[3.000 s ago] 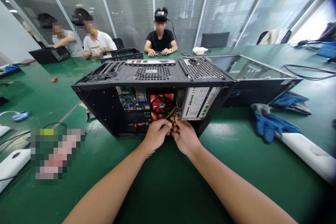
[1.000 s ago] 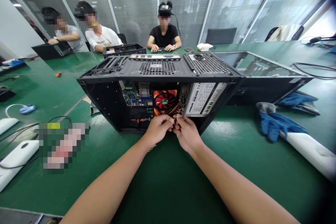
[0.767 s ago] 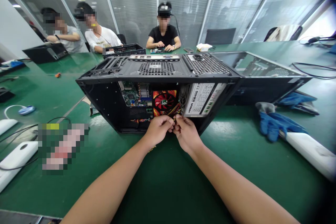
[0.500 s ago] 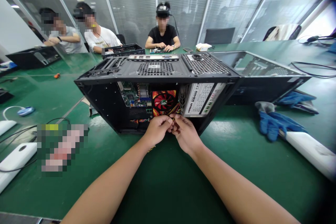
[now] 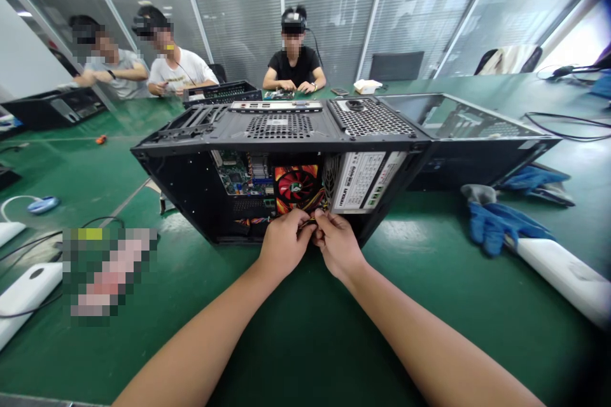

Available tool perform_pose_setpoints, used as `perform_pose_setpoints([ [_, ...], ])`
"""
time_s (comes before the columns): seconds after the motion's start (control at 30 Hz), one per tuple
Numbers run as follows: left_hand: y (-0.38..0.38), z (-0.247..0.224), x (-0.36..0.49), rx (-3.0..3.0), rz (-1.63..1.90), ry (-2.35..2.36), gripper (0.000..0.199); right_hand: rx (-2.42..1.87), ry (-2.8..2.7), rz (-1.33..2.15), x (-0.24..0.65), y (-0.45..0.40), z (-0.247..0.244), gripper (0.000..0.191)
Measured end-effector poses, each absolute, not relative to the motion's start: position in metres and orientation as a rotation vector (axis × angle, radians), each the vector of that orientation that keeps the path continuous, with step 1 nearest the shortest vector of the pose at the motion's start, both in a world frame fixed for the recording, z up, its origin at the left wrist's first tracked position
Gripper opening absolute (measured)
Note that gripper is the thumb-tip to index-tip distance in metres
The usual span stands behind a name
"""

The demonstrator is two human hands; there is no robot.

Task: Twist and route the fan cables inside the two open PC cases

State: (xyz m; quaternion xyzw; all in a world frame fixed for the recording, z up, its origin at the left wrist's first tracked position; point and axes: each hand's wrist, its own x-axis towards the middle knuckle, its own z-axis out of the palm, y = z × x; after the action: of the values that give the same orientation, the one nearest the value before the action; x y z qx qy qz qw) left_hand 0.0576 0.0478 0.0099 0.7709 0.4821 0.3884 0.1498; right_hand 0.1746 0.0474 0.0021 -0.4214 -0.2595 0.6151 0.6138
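A black computer case (image 5: 167, 184) lies with its open side toward me. Inside show a green motherboard (image 5: 233, 173), a red and black cooling fan (image 5: 296, 186) and a power supply (image 5: 365, 181) with a white label. At the case's lower edge, my left hand (image 5: 286, 235) is closed on a bundle of thin yellow and dark cables (image 5: 311, 221). My right hand (image 5: 337, 238) pinches the same cables just beside it, fingertips nearly touching the left hand's. The cable ends are hidden by my fingers.
A second case (image 5: 477, 159) adjoins on the right, with blue gloves (image 5: 506, 222) and a white power strip (image 5: 566, 273) before it. Another white power strip (image 5: 28, 296) lies left. Three people sit across the green table (image 5: 305, 343), one handling a circuit board (image 5: 279, 95).
My left hand has turned a little, its back now more toward me, and the two hands' fingertips have come slightly apart. The view has shifted slightly.
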Motion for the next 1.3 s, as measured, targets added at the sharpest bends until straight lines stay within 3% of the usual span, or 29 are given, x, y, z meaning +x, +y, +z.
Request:
perform_pose_setpoints([
  [0.33, 0.046, 0.017, 0.057, 2.493, 0.819, 1.586, 0.015, -0.994, -0.636, 1.387, 0.173, 0.048, -0.001, 0.044],
  [0.67, 0.043, 0.022, 0.057, 2.414, 0.795, 1.559, 0.01, -0.99, -0.656, 1.37, 0.174, 0.047, -0.005, 0.039],
  [1.0, 0.052, 0.017, 0.055, 2.163, 0.809, 1.364, 0.021, -1.001, -0.745, 1.383, 0.176, 0.043, -0.004, 0.035],
  [1.3, 0.041, 0.007, 0.053, 2.834, 0.633, 1.559, 0.013, -1.04, -0.755, 1.362, 0.175, 0.041, -0.006, 0.038],
])
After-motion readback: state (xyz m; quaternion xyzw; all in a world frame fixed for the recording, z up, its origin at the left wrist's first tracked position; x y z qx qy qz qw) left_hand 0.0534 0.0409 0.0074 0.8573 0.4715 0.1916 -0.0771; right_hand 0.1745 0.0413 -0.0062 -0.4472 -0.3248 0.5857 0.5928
